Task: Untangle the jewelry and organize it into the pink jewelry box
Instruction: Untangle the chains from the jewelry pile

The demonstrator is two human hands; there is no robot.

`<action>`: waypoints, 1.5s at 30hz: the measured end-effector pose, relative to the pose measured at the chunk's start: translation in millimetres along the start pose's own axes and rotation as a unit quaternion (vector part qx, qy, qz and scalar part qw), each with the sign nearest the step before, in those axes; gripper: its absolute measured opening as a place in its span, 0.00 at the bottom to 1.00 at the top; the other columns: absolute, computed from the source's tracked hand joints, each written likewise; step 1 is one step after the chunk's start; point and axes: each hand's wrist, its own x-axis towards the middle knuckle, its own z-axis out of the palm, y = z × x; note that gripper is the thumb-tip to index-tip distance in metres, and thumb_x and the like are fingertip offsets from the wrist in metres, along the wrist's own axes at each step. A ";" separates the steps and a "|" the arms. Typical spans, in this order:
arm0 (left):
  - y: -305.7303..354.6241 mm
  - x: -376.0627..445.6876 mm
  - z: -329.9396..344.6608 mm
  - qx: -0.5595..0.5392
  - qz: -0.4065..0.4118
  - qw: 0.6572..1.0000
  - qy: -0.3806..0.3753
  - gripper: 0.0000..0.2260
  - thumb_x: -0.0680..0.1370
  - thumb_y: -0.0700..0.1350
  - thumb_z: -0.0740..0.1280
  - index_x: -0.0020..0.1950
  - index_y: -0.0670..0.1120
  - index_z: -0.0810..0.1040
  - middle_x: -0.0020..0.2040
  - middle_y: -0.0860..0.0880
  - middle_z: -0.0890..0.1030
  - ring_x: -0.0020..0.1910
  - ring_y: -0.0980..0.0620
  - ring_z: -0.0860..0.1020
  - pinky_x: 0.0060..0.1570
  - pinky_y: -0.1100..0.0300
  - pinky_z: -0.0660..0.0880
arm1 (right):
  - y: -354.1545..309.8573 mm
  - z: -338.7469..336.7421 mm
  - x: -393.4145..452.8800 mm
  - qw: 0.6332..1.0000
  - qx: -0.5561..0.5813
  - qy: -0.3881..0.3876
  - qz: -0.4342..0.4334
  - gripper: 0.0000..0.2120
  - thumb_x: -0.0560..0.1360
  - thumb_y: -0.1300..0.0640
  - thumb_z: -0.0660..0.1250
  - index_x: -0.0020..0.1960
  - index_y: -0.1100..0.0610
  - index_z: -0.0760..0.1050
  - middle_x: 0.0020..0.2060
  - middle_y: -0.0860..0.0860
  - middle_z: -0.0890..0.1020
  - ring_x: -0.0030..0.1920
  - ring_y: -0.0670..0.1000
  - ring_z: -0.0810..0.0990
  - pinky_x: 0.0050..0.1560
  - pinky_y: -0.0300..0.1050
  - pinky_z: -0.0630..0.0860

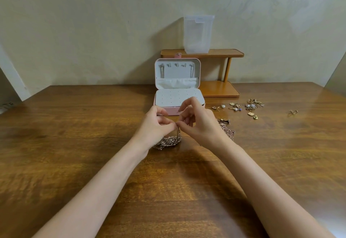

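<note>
Untangling is under way: left hand (157, 123) and right hand (194, 121), fingertips together, pinch a strand rising from the tangled rose-gold chain heap (167, 141) just beneath them. Next likely needs gentle teasing apart before hanging it in the open pink jewelry box (177, 86) just beyond.

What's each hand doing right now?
Left hand: pinches the chain.
Right hand: pinches the same chain, beside the left fingertips.

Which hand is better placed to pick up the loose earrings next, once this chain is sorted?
Probably the right hand. The earrings lie scattered on the table to the right of the pink jewelry box, on that hand's side. The left hand would have to cross over. Both now pinch the chain.
</note>
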 end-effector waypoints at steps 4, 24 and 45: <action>-0.7 2.7 -2.8 -0.082 -0.065 0.994 -0.013 0.10 0.73 0.36 0.68 0.49 0.47 0.71 0.42 0.47 0.78 0.34 0.53 0.72 0.39 0.60 0.71 | -2.0 2.6 -0.1 1.000 0.007 -0.003 0.004 0.15 0.71 0.67 0.68 0.50 0.56 0.64 0.34 0.48 0.77 0.33 0.42 0.72 0.35 0.32 0.69; 6.0 -2.2 -7.4 0.011 -0.018 0.994 -0.111 0.08 0.75 0.33 0.63 0.46 0.45 0.68 0.33 0.50 0.74 0.25 0.58 0.69 0.26 0.67 0.67 | -4.5 -0.9 -2.3 0.993 0.092 -0.061 0.029 0.18 0.69 0.69 0.69 0.44 0.52 0.62 0.33 0.50 0.75 0.31 0.43 0.69 0.35 0.34 0.69; 6.2 3.9 -19.3 0.166 -0.011 0.986 -0.030 0.06 0.76 0.41 0.65 0.43 0.43 0.80 0.31 0.51 0.76 0.25 0.61 0.76 0.37 0.62 0.69 | -2.7 -8.3 0.1 0.990 -0.137 -0.047 -0.004 0.07 0.69 0.68 0.66 0.43 0.63 0.83 0.29 0.41 0.70 0.30 0.42 0.68 0.35 0.29 0.66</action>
